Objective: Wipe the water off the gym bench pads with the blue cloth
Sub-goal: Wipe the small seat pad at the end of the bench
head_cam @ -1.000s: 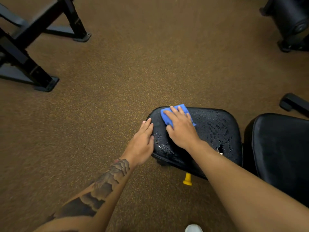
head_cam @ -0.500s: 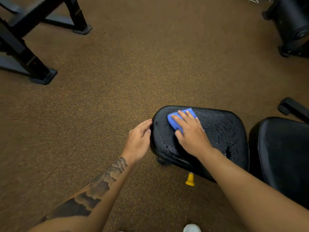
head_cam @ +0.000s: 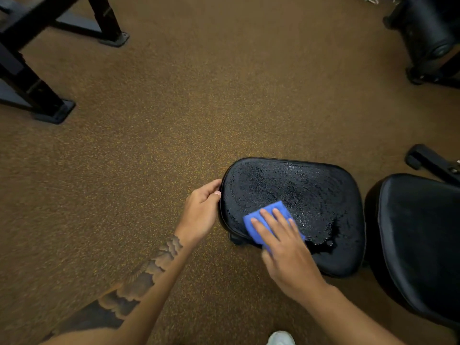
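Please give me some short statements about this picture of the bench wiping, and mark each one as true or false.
1. The right hand presses the blue cloth onto the seat pad with straight fingers. True.
2. The left hand lies on top of the cloth. False: it holds the pad's left edge.
3. The seat pad is dry. False: water drops and a puddle shine on it.
4. A white shoe shows at the bottom edge. True.

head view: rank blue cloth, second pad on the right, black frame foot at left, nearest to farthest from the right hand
1. blue cloth, under the fingers of the right hand.
2. second pad, to its right.
3. black frame foot, far upper left.
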A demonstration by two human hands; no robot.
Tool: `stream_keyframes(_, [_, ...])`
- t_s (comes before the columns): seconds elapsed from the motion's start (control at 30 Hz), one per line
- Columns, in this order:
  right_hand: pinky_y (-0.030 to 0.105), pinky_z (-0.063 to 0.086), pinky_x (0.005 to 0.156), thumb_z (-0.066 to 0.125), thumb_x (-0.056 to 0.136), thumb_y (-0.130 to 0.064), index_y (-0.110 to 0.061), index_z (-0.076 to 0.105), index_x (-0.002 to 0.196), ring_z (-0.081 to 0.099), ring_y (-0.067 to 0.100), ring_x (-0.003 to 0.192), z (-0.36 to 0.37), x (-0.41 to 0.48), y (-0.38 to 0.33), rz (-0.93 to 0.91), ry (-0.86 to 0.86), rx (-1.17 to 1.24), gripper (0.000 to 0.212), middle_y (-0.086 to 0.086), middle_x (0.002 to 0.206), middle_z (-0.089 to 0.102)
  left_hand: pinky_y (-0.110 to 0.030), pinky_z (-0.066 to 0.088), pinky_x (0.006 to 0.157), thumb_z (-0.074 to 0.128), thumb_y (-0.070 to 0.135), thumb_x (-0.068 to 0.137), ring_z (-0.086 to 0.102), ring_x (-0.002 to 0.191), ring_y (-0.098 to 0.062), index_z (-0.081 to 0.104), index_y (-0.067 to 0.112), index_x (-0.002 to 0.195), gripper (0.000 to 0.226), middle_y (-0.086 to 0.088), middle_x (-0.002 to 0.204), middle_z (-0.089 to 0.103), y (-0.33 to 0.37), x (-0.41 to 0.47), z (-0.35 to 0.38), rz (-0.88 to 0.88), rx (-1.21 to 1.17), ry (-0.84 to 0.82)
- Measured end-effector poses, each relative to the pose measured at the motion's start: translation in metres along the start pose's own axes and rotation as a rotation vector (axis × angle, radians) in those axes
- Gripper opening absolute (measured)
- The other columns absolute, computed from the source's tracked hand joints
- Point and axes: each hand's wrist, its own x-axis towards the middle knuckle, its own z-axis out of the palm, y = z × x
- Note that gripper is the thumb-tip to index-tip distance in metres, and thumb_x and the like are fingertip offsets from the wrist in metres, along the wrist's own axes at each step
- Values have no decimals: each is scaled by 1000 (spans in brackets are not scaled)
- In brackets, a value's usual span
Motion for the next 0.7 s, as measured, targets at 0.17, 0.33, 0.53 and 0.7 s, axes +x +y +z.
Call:
stream_keyframes(0.17, [54,24,113,30,84,-31,-18,49,140,31,36,141,-16,37,22,235,103,58,60,8,151,41,-37,36,111,48,13,95,47,127,-6,56,16,133,38,6,134,57,-4,7,-11,14,156,-49])
stream_keyframes(0.33, [59,31,109,29,80,-30,-14,52,136,37,39,137,-7,83,-22,159,105,34,63,11,145,47,-39,39,108,50,20,84,55,118,-2,68,52,98,39,25,114,66,-10,6,-12,16,63,-75])
stream_keyframes(0.53, [52,26,114,40,81,-26,-20,44,142,30,31,143,9,-10,-18,-22,57,-15,61,4,151,40,-29,25,115,61,35,87,28,138,-1,44,17,141,60,7,154,29,-18,-6,-6,195,449,-137])
stream_keyframes(0.7, [48,22,113,42,82,-24,-22,43,143,30,27,143,-5,-73,44,181,132,11,61,2,152,40,-37,16,116,46,76,78,-14,144,-3,10,23,153,99,20,157,-18,-8,-8,-19,434,963,-431])
